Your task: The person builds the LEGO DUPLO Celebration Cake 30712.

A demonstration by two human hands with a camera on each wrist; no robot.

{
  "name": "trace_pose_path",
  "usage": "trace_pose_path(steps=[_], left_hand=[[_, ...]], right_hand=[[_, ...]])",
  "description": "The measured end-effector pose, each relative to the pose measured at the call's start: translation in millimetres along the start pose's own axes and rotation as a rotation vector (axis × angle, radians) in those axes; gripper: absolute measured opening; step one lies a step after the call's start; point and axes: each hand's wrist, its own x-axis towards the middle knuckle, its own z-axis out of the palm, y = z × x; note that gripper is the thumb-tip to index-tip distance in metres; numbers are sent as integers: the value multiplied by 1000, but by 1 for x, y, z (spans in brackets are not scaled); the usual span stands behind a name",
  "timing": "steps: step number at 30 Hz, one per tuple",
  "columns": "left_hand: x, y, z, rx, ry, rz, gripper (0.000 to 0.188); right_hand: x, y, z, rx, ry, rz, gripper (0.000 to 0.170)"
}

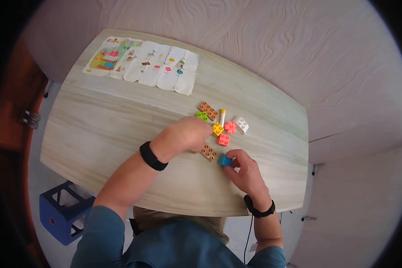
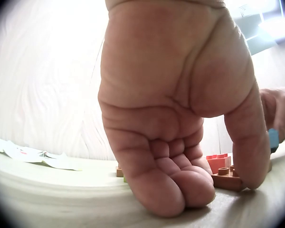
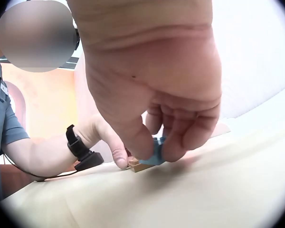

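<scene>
Between the thumb and fingers of my right hand [image 1: 248, 176] is a blue brick [image 1: 225, 160], pinched close over the table. The right wrist view shows this blue brick [image 3: 156, 153] partly covered by the fingertips. My left hand [image 1: 185, 136] is beside it, holding the left end of a brown studded brick [image 1: 209, 153] low at the tabletop. In the left wrist view the thumb lies against the near side of that brown brick [image 2: 226, 181], with the other fingers curled on its far side. The hand hides part of the brick.
Beyond the hands lie a coral brick [image 1: 224, 140], a yellow brick [image 1: 217, 129], a pink flower piece [image 1: 230, 127], a white curved brick [image 1: 241, 125], a white-and-yellow stick [image 1: 222, 118], a green brick [image 1: 202, 116] and another brown brick [image 1: 208, 110]. Picture sheets [image 1: 161, 67] lie at the far left.
</scene>
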Motion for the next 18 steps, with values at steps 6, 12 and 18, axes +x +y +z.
trace_pose_path(steps=[6, 12, 18], left_hand=[[-1, 0, -2, 1, -3, -8, 28], [-3, -1, -2, -40, -10, 15, 26], [-5, -5, -6, -100, -51, 23, 21]], right_hand=[[-4, -6, -6, 231, -32, -30, 41], [19, -28, 12, 77, 49, -169, 31], [36, -33, 30, 10, -5, -219, 25]])
